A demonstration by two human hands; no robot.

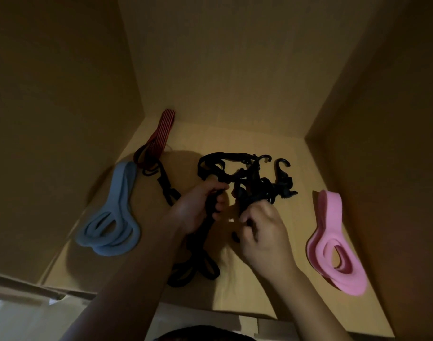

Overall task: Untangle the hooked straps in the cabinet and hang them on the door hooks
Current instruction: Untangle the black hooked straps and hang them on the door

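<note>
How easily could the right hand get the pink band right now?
Probably yes, once it lets go. The pink band lies apart on the cabinet floor, just right of the right hand, with nothing between them. But that hand's grip is busy pinching the black strap tangle.

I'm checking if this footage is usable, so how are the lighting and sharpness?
Head view: dim, warm light; the tangled black hooked straps merge into a dark mass; the left hand and right hand look slightly soft; wide-angle distortion splays the brown cabinet walls; the coiled pink band reads clearly.
</note>
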